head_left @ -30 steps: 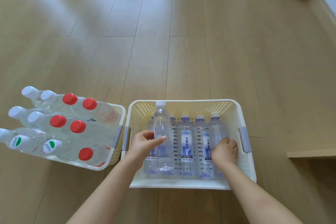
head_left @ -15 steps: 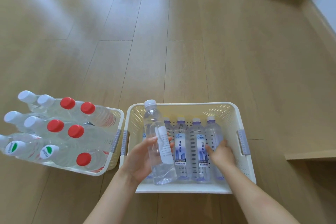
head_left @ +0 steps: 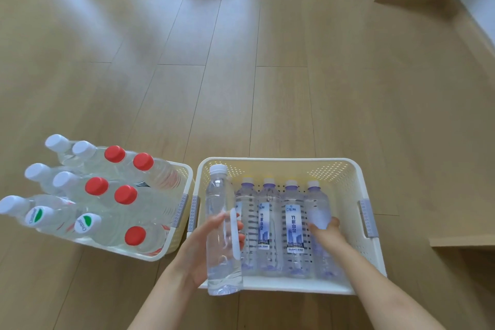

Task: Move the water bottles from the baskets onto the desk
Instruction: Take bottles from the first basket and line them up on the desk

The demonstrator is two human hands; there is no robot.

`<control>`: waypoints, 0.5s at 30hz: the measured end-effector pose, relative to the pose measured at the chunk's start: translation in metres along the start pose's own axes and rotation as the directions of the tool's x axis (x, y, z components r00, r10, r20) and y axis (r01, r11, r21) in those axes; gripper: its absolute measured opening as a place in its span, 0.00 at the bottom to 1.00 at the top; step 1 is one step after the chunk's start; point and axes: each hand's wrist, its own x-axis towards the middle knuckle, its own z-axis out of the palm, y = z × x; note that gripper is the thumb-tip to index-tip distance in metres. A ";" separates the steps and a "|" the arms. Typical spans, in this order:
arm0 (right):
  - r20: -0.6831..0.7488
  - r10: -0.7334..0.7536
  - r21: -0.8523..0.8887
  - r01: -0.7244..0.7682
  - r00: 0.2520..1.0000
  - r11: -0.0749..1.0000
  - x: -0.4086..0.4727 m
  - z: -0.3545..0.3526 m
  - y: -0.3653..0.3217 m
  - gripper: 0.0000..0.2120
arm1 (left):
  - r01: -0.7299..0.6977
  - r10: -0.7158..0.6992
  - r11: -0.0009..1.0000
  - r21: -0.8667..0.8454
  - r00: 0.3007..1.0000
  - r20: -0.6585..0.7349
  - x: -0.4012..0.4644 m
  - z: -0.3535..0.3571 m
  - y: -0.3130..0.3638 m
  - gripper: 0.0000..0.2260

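Down on the wooden floor (head_left: pixel 267 61), the left hand (head_left: pixel 203 249) wraps its fingers round a clear water bottle (head_left: pixel 222 236), raised over the white basket (head_left: pixel 281 162). The right hand (head_left: pixel 325 230) grips the rightmost bottle (head_left: pixel 317 203) lying inside. A second basket (head_left: pixel 184 169) of bottles sits alongside.

Bare wooden floor (head_left: pixel 267 75) lies open beyond both baskets. The white perforated plastic basket (head_left: pixel 345 169) has free room along its far wall; upright clear bottles (head_left: pixel 107 195) crowd the cream perforated basket (head_left: pixel 184 177) beside it.
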 end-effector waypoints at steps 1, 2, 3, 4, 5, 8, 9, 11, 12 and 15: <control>0.053 -0.003 0.113 -0.003 0.999 0.994 -0.003 -0.004 -0.001 0.33 | -0.010 0.010 1.000 0.022 1.000 -0.012 -0.002 0.001 0.001 0.39; 0.099 -0.020 0.201 -0.001 0.995 0.980 -0.007 -0.009 -0.003 0.35 | -0.018 0.020 0.999 0.047 1.000 -0.024 -0.003 0.002 0.002 0.41; 0.140 -0.051 0.256 0.013 0.989 0.967 -0.011 -0.013 -0.005 0.37 | -0.028 0.030 0.998 0.065 0.999 -0.031 -0.004 0.004 0.002 0.42; 0.183 -0.089 0.298 0.032 0.979 0.954 -0.016 -0.018 -0.007 0.38 | -0.038 0.041 0.996 0.077 0.999 -0.032 -0.004 0.006 0.003 0.43; 0.229 -0.144 0.330 0.062 0.963 0.942 -0.023 -0.023 -0.009 0.35 | -0.047 0.049 0.995 0.085 0.998 -0.026 -0.005 0.010 0.003 0.43; 0.341 -0.283 0.401 0.134 0.896 0.906 -0.055 -0.038 -0.020 0.21 | -0.066 0.068 0.991 0.115 0.998 -0.014 -0.007 0.024 0.004 0.39; 0.350 -0.323 0.435 0.153 0.879 0.887 -0.065 -0.042 -0.024 0.20 | -0.074 0.077 0.989 0.129 0.997 -0.016 -0.007 0.029 0.005 0.38; 0.373 -0.417 0.525 0.182 0.829 0.831 -0.083 -0.050 -0.035 0.21 | -0.096 0.098 0.986 0.136 0.995 -0.006 -0.005 0.037 0.007 0.41; 0.377 -0.462 0.569 0.193 0.803 0.799 -0.092 -0.053 -0.041 0.21 | -0.106 0.107 0.986 0.129 0.994 0.000 -0.005 0.042 0.009 0.41; 0.326 -0.555 0.628 0.263 0.765 0.732 -0.119 -0.058 -0.062 0.21 | -0.139 0.135 0.984 0.110 0.990 0.044 -0.007 0.056 0.019 0.32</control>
